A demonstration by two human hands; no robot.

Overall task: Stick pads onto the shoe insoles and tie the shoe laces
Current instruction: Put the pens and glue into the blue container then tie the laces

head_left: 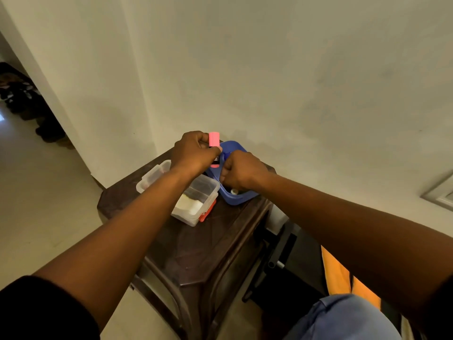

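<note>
My left hand (193,150) grips a pink tube with a pink cap (213,139); a dark label shows below my fingers. Just to its right, my right hand (241,171) is curled over the rim of a blue container (232,147) on the far end of a dark wooden stand (196,246). What my right fingers hold is hidden. No shoe, insole, pad or lace is visible.
A clear plastic box (196,204) with white contents sits under my left forearm, on a red item (207,212). A pale wall rises right behind the stand. Shoes lie on the floor far left (22,94). My blue-clad knee (343,317) shows at the bottom right.
</note>
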